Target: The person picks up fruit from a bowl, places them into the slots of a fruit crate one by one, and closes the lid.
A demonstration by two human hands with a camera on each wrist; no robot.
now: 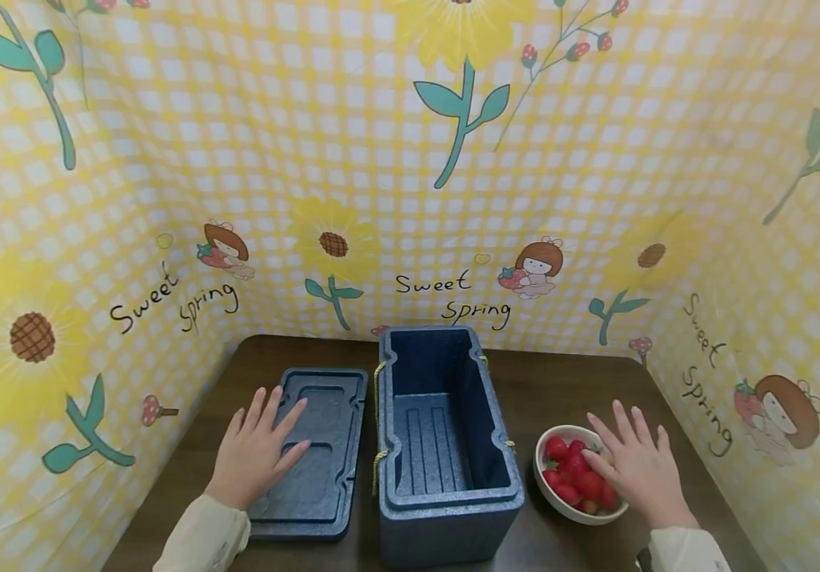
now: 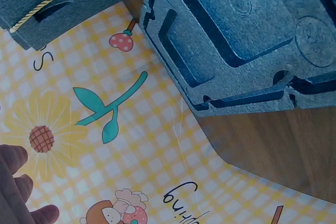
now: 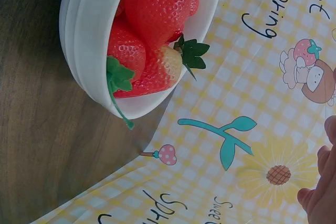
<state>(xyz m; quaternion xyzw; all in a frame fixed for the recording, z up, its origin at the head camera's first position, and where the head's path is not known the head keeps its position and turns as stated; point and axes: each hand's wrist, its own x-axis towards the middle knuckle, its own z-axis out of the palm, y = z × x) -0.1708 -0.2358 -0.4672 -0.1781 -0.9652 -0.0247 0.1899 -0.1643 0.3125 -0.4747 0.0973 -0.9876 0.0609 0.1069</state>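
My left hand (image 1: 254,453) is held with fingers spread above a dark blue foam lid (image 1: 317,485), which lies flat on the table; it grips nothing. On the other side, my right hand (image 1: 639,465) spreads its fingers over the right edge of a white bowl (image 1: 589,520) of strawberries (image 1: 576,470), also holding nothing. Between the hands stands a deep blue foam box (image 1: 453,508) without its lid, its grooved floor visible. Close up in the right wrist view, red strawberries (image 3: 157,11) with green leaves fill the bowl. The lid (image 2: 236,82) shows its recessed panels in the left wrist view.
A dark wooden table (image 1: 524,381) carries everything. Yellow checked cloth (image 1: 353,159) with flowers and lettering hangs around its back and both sides. Thin yellow cords (image 1: 376,421) run along the outside of the box.
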